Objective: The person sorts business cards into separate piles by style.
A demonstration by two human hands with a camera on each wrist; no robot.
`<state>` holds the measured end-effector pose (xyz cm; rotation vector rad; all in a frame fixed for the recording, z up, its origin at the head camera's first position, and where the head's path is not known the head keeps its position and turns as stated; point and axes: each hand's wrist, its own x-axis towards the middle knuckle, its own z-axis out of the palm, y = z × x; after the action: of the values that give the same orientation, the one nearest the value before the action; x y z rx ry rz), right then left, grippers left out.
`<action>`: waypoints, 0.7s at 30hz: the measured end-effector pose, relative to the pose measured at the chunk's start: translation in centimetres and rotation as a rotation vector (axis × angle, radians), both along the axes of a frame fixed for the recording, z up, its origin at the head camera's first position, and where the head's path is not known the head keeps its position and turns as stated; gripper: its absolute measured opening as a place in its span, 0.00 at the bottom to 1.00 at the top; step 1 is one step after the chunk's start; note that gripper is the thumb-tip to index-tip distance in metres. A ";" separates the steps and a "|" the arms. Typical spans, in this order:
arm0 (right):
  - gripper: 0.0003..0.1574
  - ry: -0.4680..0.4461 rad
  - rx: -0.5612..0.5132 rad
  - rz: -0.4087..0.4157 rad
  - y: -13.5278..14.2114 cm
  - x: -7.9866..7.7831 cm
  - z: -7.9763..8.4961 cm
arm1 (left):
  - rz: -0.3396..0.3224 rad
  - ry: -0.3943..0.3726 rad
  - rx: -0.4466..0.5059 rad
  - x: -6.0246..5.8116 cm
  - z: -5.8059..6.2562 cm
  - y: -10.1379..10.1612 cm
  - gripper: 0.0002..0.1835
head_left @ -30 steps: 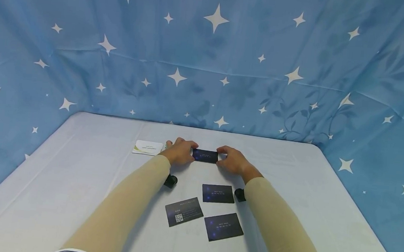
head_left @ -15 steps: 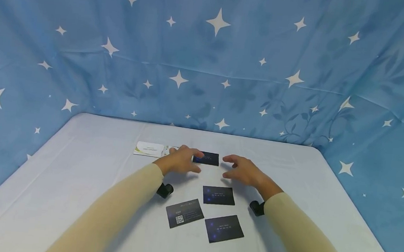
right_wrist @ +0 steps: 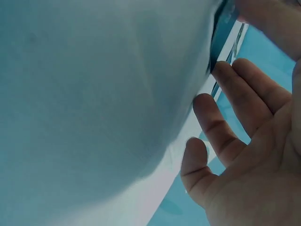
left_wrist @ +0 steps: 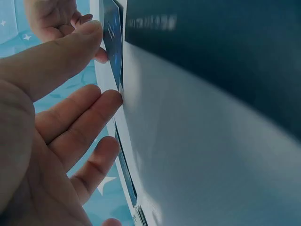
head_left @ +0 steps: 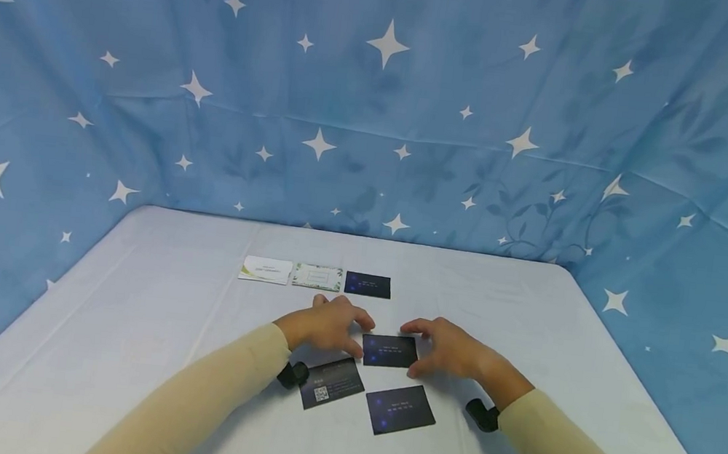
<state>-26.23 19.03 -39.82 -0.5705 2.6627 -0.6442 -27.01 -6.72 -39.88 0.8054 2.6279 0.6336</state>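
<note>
A dark blue business card (head_left: 389,351) lies flat mid-table between my two hands. My left hand (head_left: 330,325) is at its left end, thumb and fingers spread apart, fingertips right by the edge. At the opposite end my right hand (head_left: 455,350) has its fingers loosely bent, fingertips close to the card's right edge. The left wrist view shows the left thumb (left_wrist: 84,35) overlapping the dark card (left_wrist: 113,40), with the other fingers relaxed. In the right wrist view, the fingers (right_wrist: 218,127) are parted near the dark card's end (right_wrist: 221,37).
Nearer me lie a dark card with a QR code (head_left: 332,385), partly behind the left hand's wrist, and another dark blue card (head_left: 400,409). Toward the back, a white card (head_left: 265,270), a floral-bordered card (head_left: 317,277) and a dark blue card (head_left: 368,284) form a row.
Both hands have let go of the dark blue card in the back row and come toward me, to either end of the middle card. The floral card is now uncovered.
</note>
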 end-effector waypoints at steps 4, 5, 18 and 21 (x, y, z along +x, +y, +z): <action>0.39 0.048 0.029 0.014 -0.2 0.2 -0.2 | 0.017 0.018 -0.005 0.5 0.2 0.2 0.28; 0.38 0.062 0.033 0.019 -0.2 0.2 -0.1 | 0.021 0.023 -0.006 0.6 0.2 0.2 0.28; 0.33 0.134 0.021 0.010 -0.4 0.1 -0.2 | 0.050 0.054 0.024 0.9 -0.2 0.2 0.31; 0.32 0.140 -0.001 -0.009 -0.7 -0.2 0.0 | 0.069 0.108 0.039 0.7 -0.2 0.1 0.30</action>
<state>-26.46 18.33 -39.78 -0.6261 2.7965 -0.6300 -26.34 -6.61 -40.07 0.7834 2.7597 0.6801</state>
